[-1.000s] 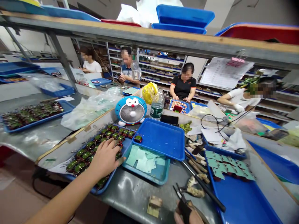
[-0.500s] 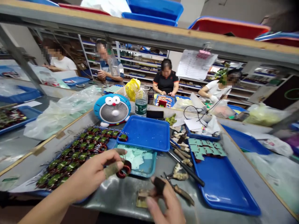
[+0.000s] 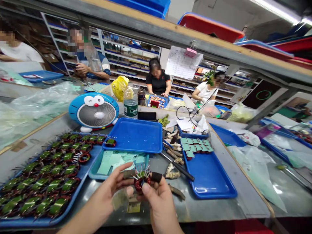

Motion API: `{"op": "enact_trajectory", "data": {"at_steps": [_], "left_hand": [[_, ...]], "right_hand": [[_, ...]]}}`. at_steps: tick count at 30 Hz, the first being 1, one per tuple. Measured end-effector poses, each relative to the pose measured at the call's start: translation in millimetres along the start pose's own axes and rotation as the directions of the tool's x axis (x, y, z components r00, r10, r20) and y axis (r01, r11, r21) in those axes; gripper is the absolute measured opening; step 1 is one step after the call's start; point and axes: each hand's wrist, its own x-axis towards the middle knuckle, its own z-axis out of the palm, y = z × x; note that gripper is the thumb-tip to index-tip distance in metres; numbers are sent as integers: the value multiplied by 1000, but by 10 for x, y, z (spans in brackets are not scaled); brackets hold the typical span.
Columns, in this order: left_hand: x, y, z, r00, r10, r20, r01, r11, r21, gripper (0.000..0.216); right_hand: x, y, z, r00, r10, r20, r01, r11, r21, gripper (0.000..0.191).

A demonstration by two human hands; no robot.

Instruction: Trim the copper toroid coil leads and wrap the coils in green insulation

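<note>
A toroidal coil (image 3: 141, 182) wound with dark red wire, its pale wire leads fanning upward, is held between both hands above the front of the bench. My left hand (image 3: 119, 186) grips its left side, with tape around some fingers. My right hand (image 3: 159, 198) has its thumb on the coil's front and a dark covering on one finger. Several similar coils with green centres fill the blue tray (image 3: 83, 188) to the left. Behind my hands, light-green cards (image 3: 119, 160) lie in a teal tray (image 3: 94, 174).
A blue tray (image 3: 212, 191) on the right carries coils topped with green cards (image 3: 196, 145). Another blue tray (image 3: 136, 133) stands ahead, near a blue fan (image 3: 94, 110) and a bottle (image 3: 131, 105). A black-handled tool (image 3: 179, 167) lies between trays. People sit beyond the partition.
My right hand has come up to the coil, which only my left hand held before. The coil now shows its leads pointing up. The view has turned and shifted.
</note>
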Motion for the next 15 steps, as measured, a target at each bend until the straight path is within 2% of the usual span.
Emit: {"op": "enact_trajectory", "data": {"at_steps": [5, 11, 15], "left_hand": [[-23, -176, 243, 998, -43, 48, 51, 982, -183, 59], [9, -136, 270, 999, -21, 39, 27, 986, -165, 52], [-11, -118, 231, 999, -22, 30, 26, 989, -144, 52]], "right_hand": [[-6, 44, 33, 1000, 25, -13, -25, 999, 28, 49], [-40, 94, 106, 998, 40, -54, -38, 998, 40, 51], [-24, 87, 33, 999, 40, 13, -39, 999, -32, 46]]}}
